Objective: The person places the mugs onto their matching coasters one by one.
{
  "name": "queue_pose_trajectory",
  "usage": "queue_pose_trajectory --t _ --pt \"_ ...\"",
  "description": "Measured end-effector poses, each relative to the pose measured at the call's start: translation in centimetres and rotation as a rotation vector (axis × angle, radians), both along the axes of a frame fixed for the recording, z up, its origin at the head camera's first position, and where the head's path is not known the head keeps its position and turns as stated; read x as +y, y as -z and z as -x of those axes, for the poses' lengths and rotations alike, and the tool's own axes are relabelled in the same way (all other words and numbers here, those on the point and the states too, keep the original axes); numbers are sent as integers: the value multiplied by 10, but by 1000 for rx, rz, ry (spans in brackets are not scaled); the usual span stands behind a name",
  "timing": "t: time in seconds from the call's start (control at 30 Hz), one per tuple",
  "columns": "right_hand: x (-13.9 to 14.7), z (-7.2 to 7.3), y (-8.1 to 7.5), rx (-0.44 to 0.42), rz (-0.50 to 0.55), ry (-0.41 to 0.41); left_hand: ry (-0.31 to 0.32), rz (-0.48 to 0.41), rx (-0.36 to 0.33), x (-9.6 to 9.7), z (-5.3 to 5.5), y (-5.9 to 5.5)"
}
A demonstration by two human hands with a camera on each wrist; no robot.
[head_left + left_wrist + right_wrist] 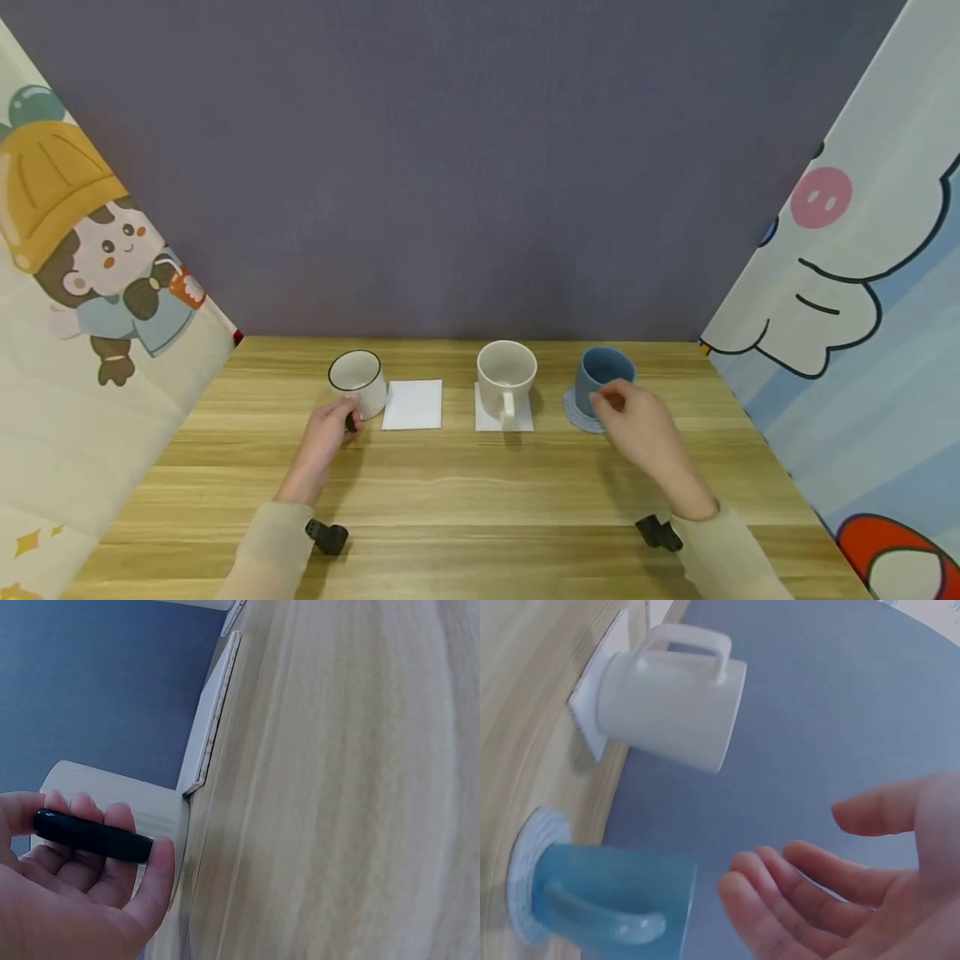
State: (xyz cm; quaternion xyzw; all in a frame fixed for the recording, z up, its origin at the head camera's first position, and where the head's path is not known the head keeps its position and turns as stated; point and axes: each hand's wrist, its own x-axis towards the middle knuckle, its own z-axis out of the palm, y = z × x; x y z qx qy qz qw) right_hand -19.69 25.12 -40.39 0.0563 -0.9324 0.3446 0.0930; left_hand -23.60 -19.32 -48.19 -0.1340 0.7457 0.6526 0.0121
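Note:
My left hand (330, 425) grips the black handle (94, 838) of a white mug with a dark rim (372, 398). That mug stands upright at the left, just beside a square white coaster (412, 405). My right hand (643, 423) hovers near a blue mug (587, 385), its fingers loosely bent and thumb apart. In the right wrist view a gap shows between those fingertips and the blue mug's rim, and nothing is held. The blue mug sits on a round grey-blue coaster (580, 418), its handle (604, 919) visible from the right wrist.
A cream mug (497, 402) stands mid-table on another square white coaster (483, 422), handle toward me. All of it is on a wood-grain table (465, 517). Behind rises a grey-blue panel (450, 183), with printed cartoon sheets at both sides.

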Motion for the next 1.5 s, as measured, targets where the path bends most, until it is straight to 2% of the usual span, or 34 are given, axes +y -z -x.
queue_pose_trajectory --t 0.3,0.5,0.6,0.73,0.83,0.9,1.27,1.5 --pt "-18 5 -3 80 82 -59 2 3 -4 -1 0 2" --pt "-27 5 -4 96 174 -106 5 15 12 1 0 1" --pt "-33 6 -4 107 217 -126 18 -1 9 6 -7 -13" --pt "-43 7 -4 138 249 -138 29 -16 -7 7 -8 -19" --pt "-51 7 -5 157 271 -141 16 -9 -4 2 -1 -5" --pt "-57 8 -6 163 290 -148 8 -4 4 1 1 0" --pt "-80 11 -12 197 383 -185 21 7 -2 -1 2 1" --pt "-94 16 -11 211 404 -195 18 8 -4 -3 3 3"
